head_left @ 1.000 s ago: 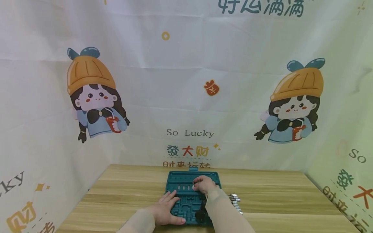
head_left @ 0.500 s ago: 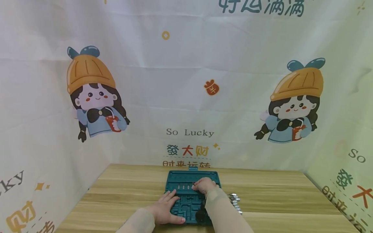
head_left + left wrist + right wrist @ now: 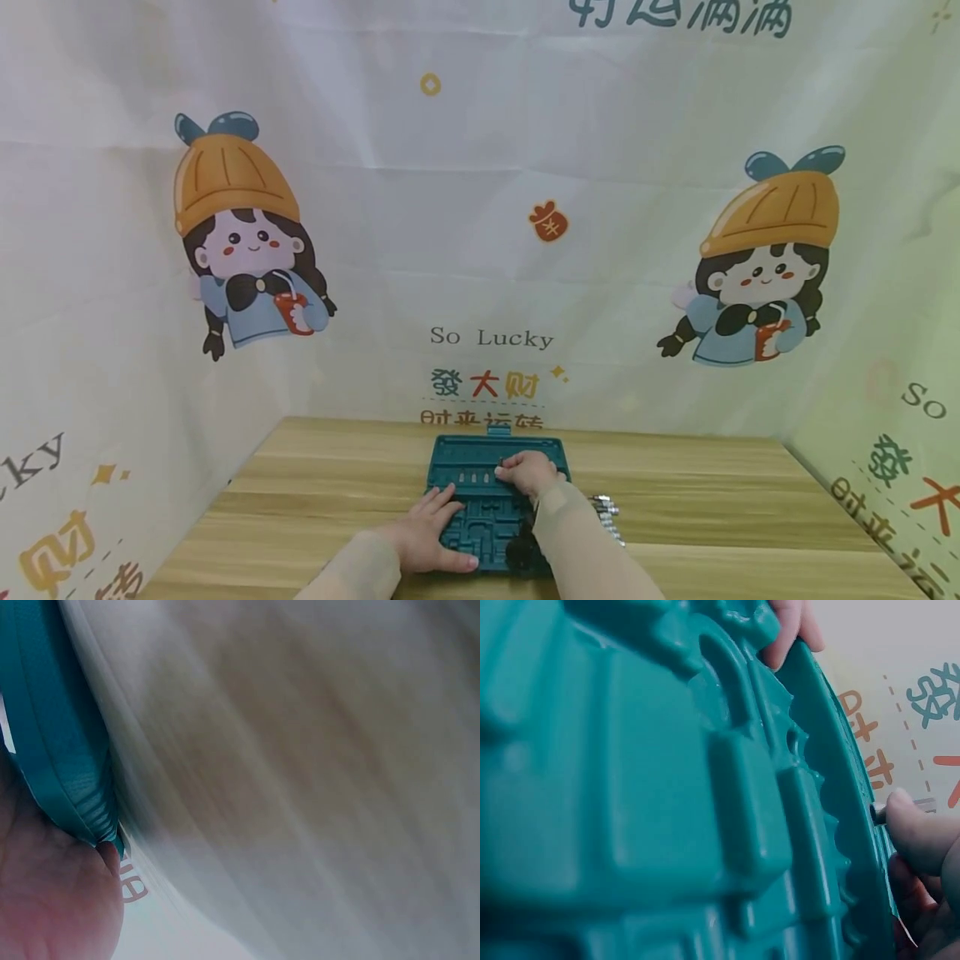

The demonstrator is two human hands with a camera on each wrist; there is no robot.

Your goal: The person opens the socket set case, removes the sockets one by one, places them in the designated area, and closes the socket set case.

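- One wooden counter point(image 3: 315, 500) carried the work, with a printed cloth backdrop point(image 3: 480, 208) behind it.
- Teal tool case point(image 3: 465, 454) lay open at the counter's middle, near the backdrop.
- Left hand point(image 3: 423, 533) rested flat on the case's near left part, fingers straight.
- Right hand point(image 3: 528, 473) sat over the slot row, fingertips pinching a small metal bit point(image 3: 878, 814).
- Loose metal bits point(image 3: 606, 510) lay just right of the case.
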